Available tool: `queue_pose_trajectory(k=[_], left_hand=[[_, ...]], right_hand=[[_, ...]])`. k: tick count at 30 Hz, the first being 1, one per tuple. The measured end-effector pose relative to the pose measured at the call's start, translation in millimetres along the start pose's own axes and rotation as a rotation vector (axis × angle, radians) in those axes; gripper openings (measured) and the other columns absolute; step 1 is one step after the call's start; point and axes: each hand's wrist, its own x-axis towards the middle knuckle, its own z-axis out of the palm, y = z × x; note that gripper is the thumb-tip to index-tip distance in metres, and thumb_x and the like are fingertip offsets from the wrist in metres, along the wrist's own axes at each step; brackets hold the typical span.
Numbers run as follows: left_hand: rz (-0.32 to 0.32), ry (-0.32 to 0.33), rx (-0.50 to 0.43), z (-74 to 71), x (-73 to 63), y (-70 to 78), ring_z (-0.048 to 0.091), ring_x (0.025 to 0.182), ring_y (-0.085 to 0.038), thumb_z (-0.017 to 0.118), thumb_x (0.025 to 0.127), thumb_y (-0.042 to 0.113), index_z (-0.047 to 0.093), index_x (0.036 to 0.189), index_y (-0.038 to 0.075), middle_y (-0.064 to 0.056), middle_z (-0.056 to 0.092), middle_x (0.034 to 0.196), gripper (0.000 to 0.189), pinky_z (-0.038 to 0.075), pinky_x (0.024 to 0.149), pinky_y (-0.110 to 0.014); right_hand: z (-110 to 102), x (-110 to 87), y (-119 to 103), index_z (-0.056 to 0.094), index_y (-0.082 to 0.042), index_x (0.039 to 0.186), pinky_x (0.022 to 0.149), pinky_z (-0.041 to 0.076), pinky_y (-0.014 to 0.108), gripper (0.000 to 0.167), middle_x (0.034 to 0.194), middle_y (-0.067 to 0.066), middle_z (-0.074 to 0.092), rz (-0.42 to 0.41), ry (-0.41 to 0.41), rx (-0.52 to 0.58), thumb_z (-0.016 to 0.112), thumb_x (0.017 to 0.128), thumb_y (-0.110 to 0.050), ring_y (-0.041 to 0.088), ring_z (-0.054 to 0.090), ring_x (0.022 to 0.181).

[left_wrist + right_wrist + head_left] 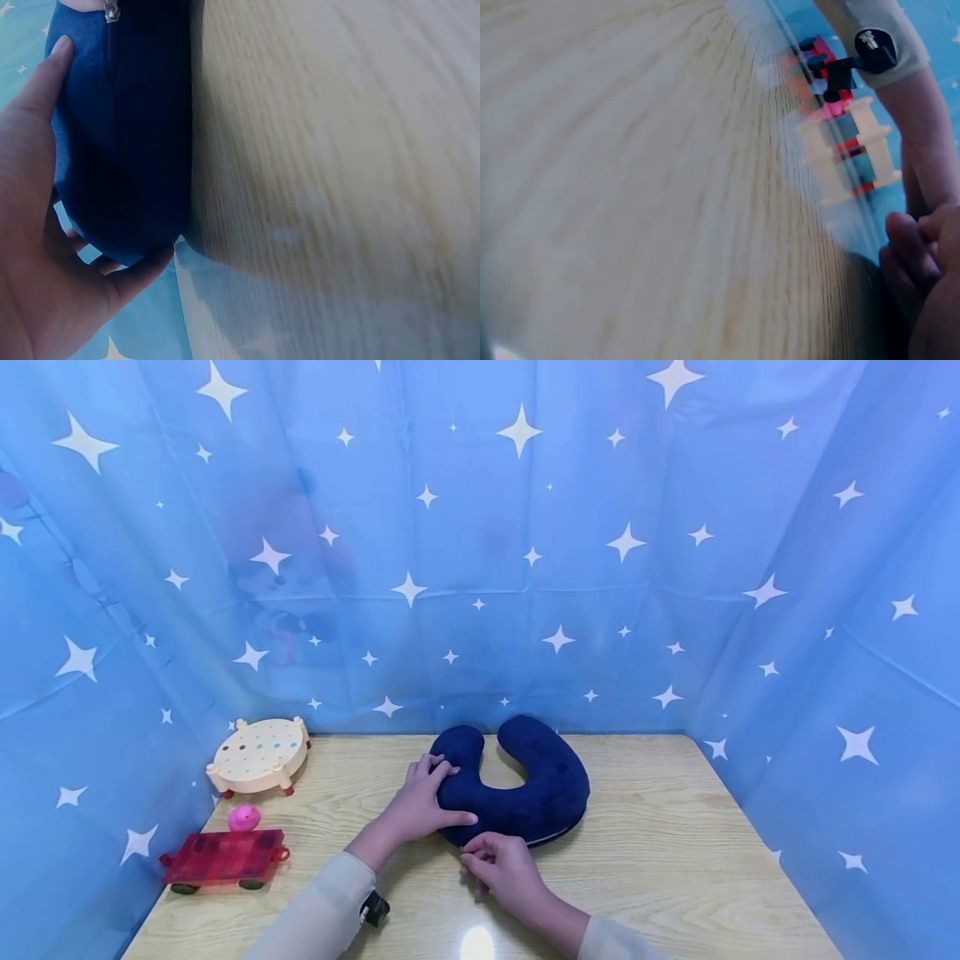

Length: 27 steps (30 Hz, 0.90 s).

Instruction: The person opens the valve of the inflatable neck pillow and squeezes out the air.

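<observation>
Centrally, a navy U-shaped neck pillow point(540, 785) sits on the wooden surface point(660, 843), towards its far side. Its opening and both rounded ends point far, leaning slightly left; the closed curve faces near, and in the head view its longer span runs left to right. The left hand point(423, 802) has a wide grip on the pillow's left side, thumb spread from the fingers. At the near edge, the right hand point(510, 872) has a narrow grip, thumb and forefinger pinched together at the zipper. The left wrist view shows a metal zipper pull point(112, 11) with a fingertip against it, a detail too small in the head view, which instead shows a pale line point(551, 837) along the near right edge. At the left of the surface, a red cart point(225, 857) stands near, a pink toy point(243, 817) just beyond, and a cream stand point(258, 756) farthest; the right wrist view catches cart and stand from a lower angle. Behind hangs a blue star-patterned curtain point(480, 527).
</observation>
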Motion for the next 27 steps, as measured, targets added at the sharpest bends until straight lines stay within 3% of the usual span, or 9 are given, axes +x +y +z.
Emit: queue_pose_trajectory(k=[19, 27], left_hand=[[0.003, 0.0, 0.006, -3.0, 0.4, 1.2, 0.038, 0.147, -0.044, 0.085, 0.08, 0.079, 0.063, 0.152, 0.02, -0.02, 0.039, 0.167, 0.096, 0.048, 0.114, -0.064], [0.003, 0.002, 0.0, -1.6, 1.0, 1.8, 0.039, 0.146, -0.043, 0.087, 0.08, 0.078, 0.063, 0.151, 0.02, -0.019, 0.039, 0.166, 0.094, 0.049, 0.113, -0.063]], right_hand=[[18, 7.6, -5, 0.076, 0.001, 0.099, 0.049, 0.054, 0.023, 0.004, 0.08, 0.007, 0.08, 0.02, 0.077, 0.024, 0.078, 0.101, -0.001, 0.01, 0.066, 0.051], [23, 8.5, -7, 0.076, 0.004, 0.1, 0.048, 0.053, 0.022, 0.006, 0.079, 0.007, 0.079, 0.033, 0.097, 0.035, 0.078, 0.1, -0.002, 0.014, 0.067, 0.05]])
